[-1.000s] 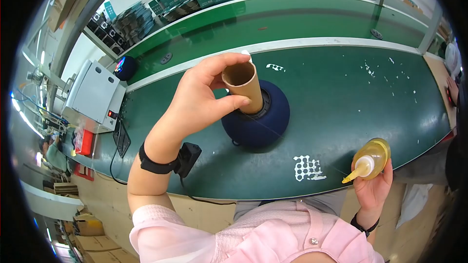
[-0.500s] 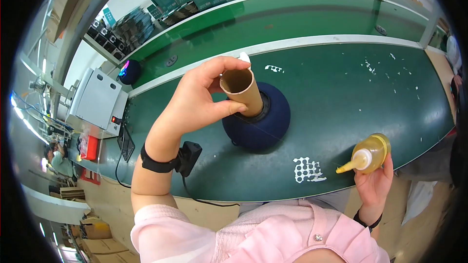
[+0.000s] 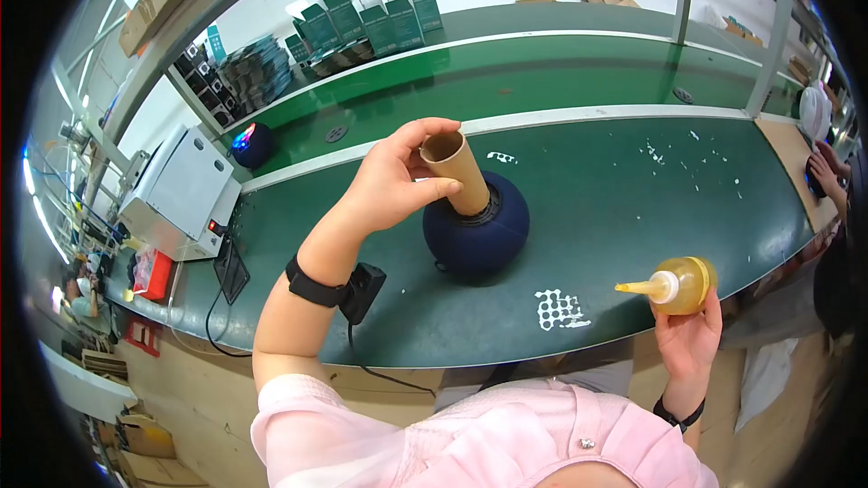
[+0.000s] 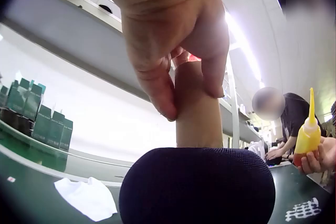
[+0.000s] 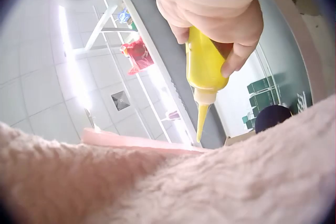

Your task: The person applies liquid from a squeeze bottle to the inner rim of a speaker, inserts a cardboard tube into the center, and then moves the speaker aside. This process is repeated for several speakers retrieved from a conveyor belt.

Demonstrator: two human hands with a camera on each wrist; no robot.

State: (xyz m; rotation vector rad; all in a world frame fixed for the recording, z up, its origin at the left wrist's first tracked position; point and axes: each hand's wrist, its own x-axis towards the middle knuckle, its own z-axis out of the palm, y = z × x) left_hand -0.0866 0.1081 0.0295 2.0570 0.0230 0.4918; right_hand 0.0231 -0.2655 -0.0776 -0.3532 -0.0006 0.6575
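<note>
A brown cardboard tube (image 3: 465, 183) stands upright on a round, navy fabric-covered object (image 3: 477, 244) that looks like a speaker, inside the dark ring on its top. My left hand (image 3: 387, 183) grips the tube near its upper end, thumb on the near side and fingers at the far rim. In the left wrist view, the tube's lower end (image 4: 199, 129) meets the navy top. Off to the right, at the table's front edge, my right hand (image 3: 689, 342) holds a squeeze bottle (image 3: 689, 286) of yellow liquid, its pointed nozzle (image 3: 640, 288) aimed left toward the round object.
White perforated residue (image 3: 561, 309) marks the green table (image 3: 597, 217). A grey machine (image 3: 185, 190) and a red bin (image 3: 154, 273) stand left. Beyond are a lit round speaker (image 3: 251, 145) and green boxes (image 3: 391, 25). Another person's hand (image 3: 827, 170) is far right.
The squeeze bottle has turned in my right hand, its nozzle swinging from down-left to nearly level leftward. My left hand keeps its grip on the tube. The head view has shifted slightly.
</note>
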